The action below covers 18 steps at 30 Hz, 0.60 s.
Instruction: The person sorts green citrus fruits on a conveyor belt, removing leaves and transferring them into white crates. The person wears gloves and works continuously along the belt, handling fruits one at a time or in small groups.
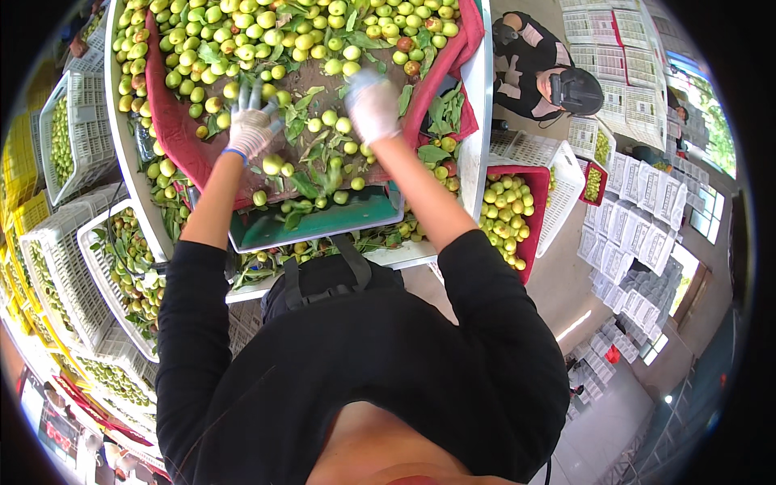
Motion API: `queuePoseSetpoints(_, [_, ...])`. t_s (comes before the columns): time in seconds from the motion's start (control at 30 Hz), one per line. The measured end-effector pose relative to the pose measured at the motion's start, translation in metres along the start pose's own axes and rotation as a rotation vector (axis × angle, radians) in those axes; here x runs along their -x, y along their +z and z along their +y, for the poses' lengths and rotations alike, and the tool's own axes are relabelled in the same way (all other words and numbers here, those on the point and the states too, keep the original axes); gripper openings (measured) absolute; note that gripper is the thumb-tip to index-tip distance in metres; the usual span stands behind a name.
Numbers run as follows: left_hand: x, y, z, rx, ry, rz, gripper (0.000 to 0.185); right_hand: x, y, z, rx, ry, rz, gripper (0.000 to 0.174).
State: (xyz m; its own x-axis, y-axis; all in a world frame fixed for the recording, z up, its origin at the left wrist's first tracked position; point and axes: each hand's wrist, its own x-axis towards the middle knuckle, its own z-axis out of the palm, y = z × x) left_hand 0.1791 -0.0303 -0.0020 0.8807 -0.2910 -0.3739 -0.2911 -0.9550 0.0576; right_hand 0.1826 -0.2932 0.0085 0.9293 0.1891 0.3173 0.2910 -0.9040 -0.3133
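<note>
My left hand [250, 124], in a striped knit glove with grey-coated fingers, rests with fingers apart among green jujubes [254, 33] on the sorting table. A few of the fruits touch or lie right beside its fingertips. My right hand [373, 109], gloved too, is blurred above the brown table surface [321, 79]; whether anything is in its fingers cannot be told. Loose green leaves [297, 121] and scattered jujubes lie between my hands. Below them, a green tray [315, 217] at the table's near edge has leaves and fruit over its rim.
Red cloth [176, 121] borders the work surface. A red-lined crate [533, 188] of jujubes stands at right, near a person [539, 73] in a dark cap. White crates [85, 145] holding fruit crowd the left side. Stacked white crates [618, 79] line the far right.
</note>
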Motion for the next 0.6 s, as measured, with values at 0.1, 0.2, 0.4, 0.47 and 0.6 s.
queuePoseSetpoints(0.1, [0.024,0.005,0.032,-0.042,0.09,-0.021,0.052,-0.029,-0.006,0.058,0.61,0.271,-0.062,0.014])
queuePoseSetpoints(0.2, [0.059,0.022,0.055,0.124,0.181,-0.044,0.05,-0.034,0.007,0.077,0.51,0.293,-0.583,0.029])
queuePoseSetpoints(0.4, [0.122,0.071,0.066,0.455,0.358,0.156,0.04,-0.024,0.005,0.06,0.691,0.216,-0.677,0.044])
queuePoseSetpoints(0.47, [0.138,0.078,0.06,0.632,0.384,0.222,0.039,-0.038,-0.008,0.057,0.662,0.169,-0.88,0.042])
queuePoseSetpoints(0.6, [0.131,0.063,0.035,0.603,0.144,0.492,0.036,-0.078,-0.031,0.064,0.39,0.156,-0.471,0.034])
